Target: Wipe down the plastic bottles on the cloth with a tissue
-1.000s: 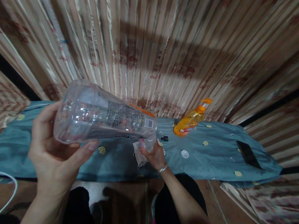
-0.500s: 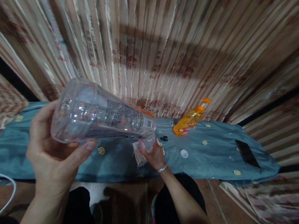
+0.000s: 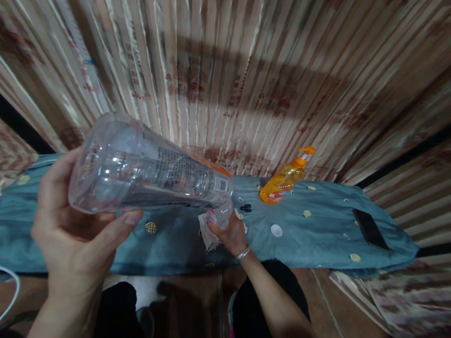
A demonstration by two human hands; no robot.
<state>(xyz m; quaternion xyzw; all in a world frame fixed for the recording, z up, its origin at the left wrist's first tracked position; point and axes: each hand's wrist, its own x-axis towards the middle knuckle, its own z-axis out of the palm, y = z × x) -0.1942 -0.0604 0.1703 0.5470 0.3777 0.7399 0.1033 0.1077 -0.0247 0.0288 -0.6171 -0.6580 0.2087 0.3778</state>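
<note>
A big clear plastic bottle (image 3: 131,166) with a printed label and barcode is tilted on its side above the bed-like surface. My left hand (image 3: 75,219) grips it around the wide base, thumb underneath. At its narrow end my right hand (image 3: 231,232), with a bracelet on the wrist, is closed around the clear neck part. Whether that part belongs to the bottle or is a separate small container, I cannot tell. Just behind the right hand's fingers a pale crumpled cloth or tissue (image 3: 207,233) lies on the sheet.
An orange pump bottle (image 3: 281,182) stands on the teal sheet (image 3: 317,245). Near it are a small black piece (image 3: 246,207) and a white round cap (image 3: 276,230). A dark phone (image 3: 370,229) lies right. Pleated curtains (image 3: 227,58) hang behind; a white cable (image 3: 13,287) is lower left.
The view has shifted slightly, and the bottle's base with my left hand sits a little further left and nearer. Both hands keep their hold.
</note>
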